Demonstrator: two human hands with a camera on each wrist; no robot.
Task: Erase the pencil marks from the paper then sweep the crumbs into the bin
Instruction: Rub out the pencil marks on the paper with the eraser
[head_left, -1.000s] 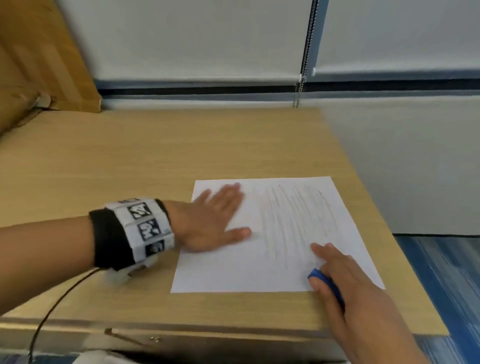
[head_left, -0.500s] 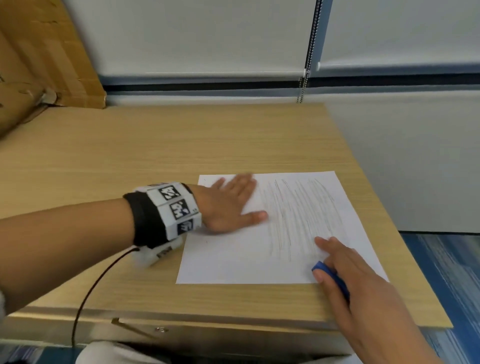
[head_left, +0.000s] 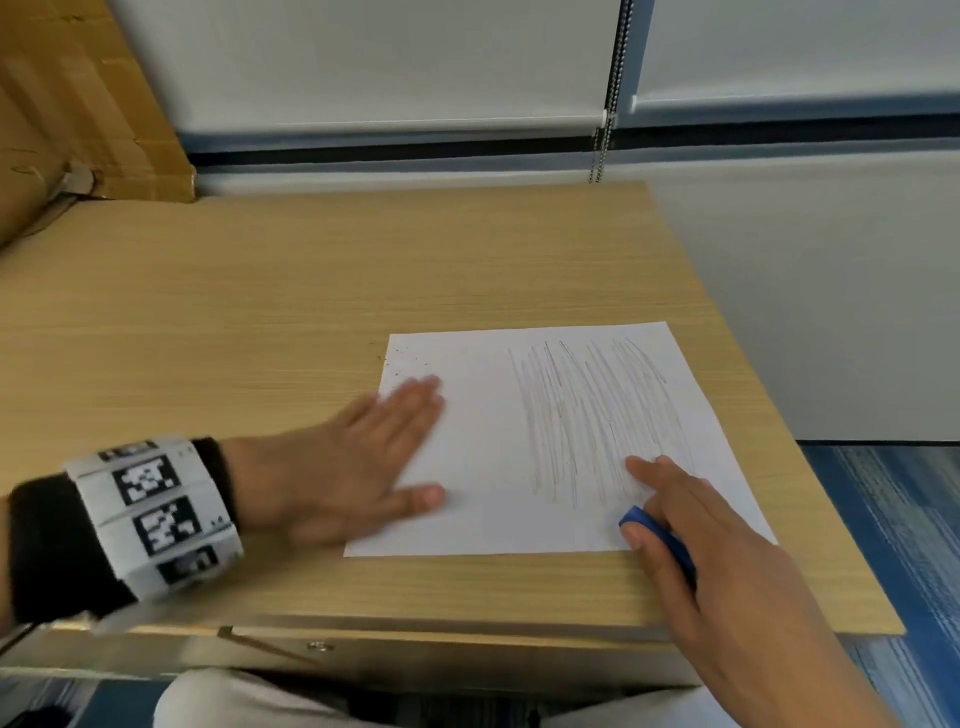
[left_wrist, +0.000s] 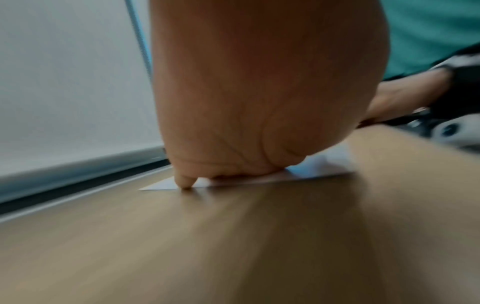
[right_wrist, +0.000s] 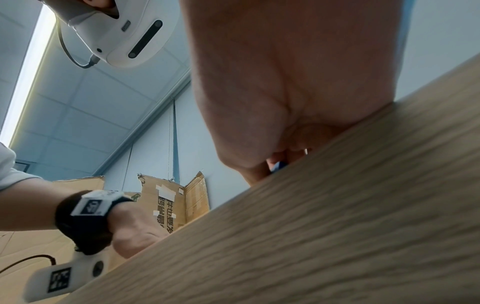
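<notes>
Nearest, the right hand pinches a small blue eraser at the paper's near right corner; the thin sheet looks flimsy, likely to buckle, so the left hand lies flat-fingered on its left side, beside the pencil marks.

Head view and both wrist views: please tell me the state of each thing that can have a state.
paper: flat on the desk, pencil marks not erased
eraser: on the paper's near right corner, gripped by the right hand
left hand: fingers straight, pressing the paper's left edge
right hand: holding the eraser
crumbs: a few at the paper's far left corner
</notes>
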